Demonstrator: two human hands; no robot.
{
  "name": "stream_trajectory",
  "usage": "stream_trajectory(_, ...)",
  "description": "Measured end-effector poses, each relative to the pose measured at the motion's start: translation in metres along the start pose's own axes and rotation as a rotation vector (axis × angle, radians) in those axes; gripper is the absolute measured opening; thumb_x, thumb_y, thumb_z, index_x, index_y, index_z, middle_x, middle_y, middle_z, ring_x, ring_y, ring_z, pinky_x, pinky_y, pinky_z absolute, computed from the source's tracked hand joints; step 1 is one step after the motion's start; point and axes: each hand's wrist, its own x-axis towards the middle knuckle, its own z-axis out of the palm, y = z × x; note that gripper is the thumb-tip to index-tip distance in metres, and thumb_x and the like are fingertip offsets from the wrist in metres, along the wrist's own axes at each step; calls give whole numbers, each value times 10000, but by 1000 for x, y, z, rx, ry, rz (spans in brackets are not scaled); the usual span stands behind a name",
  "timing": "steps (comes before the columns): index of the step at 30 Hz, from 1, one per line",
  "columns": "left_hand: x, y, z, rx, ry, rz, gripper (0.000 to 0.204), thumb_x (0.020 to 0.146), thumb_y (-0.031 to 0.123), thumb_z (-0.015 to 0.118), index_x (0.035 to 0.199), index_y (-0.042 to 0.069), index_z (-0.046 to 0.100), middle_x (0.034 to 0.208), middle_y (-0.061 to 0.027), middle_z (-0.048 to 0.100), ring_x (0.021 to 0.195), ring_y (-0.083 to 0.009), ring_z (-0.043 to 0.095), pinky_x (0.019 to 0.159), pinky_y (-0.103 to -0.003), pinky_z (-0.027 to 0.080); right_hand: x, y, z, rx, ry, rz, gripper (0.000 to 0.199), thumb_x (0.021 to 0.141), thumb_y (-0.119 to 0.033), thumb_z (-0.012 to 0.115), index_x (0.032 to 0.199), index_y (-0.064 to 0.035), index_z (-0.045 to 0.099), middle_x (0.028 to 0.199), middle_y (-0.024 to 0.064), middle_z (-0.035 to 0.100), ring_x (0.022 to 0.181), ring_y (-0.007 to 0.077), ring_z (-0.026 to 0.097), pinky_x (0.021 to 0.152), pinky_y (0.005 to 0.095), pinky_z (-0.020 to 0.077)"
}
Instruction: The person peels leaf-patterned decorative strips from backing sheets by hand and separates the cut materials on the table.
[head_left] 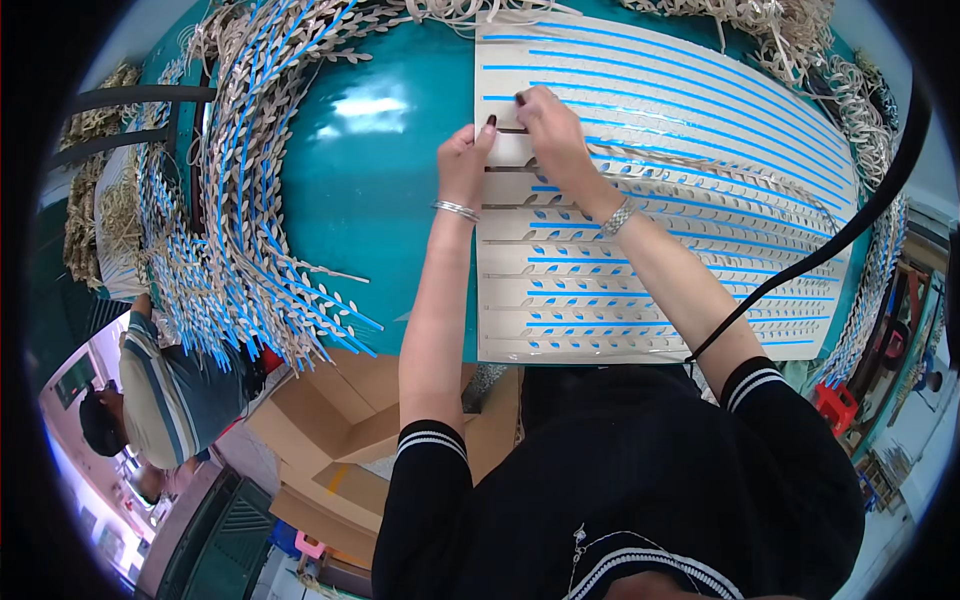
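Observation:
A large cream sheet [505, 235] lies on the green table, crossed by long blue stripes and rows of leaf-shaped cuts. At its left edge my left hand [465, 165] is closed in a pinch on the sheet, thumb uppermost. Just to the right, my right hand [550, 125] is also closed, fingertips pressed together by the end of a blue stripe. What sits between those right fingertips is too small to make out. A pale bare band [512, 150] shows between the two hands. Below the right hand, loosened leafy strips [680, 165] run to the right.
A thick bundle of cut leaf strips with blue cores [240, 190] hangs over the table's [380, 190] left side. Tangled cream offcuts [790, 30] lie at the far right. A black cable [800, 265] crosses the sheet's right part. Cardboard boxes [320, 400] stand below; another person [175, 390] is at lower left.

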Motion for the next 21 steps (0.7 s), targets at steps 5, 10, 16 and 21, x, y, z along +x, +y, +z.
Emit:
stream_trajectory(5,15,-19,2,530,331,329,205,740,130,654,612,-12,580,531,53,472,497,-43,351,446,-248,297,3,11,-26,1042,50,742,141,876,-124,434,787,-16,455,588,39,458,565,141,474,571,263,400)
stream_trajectory(10,45,-38,-27,376,405,310,186,681,136,686,630,-25,609,524,39,485,494,-64,376,454,-260,331,-38,76,-151,-210,73,91,71,737,-57,573,796,-42,610,741,43,551,696,175,533,646,287,452)
stream_trajectory(16,56,-39,-27,501,483,338,207,641,149,711,707,-38,650,592,-12,576,528,-80,449,493,-279,388,-186,146,-493,-488,226,654,175,761,-94,571,925,-53,614,873,76,619,806,181,585,748,276,458)
stream_trajectory(21,60,-23,-61,991,390,381,223,650,154,707,585,-25,592,582,-34,588,530,-102,460,488,-324,392,-281,83,-739,-1224,270,980,326,764,-101,590,1079,-19,572,994,90,603,879,157,563,780,265,436)
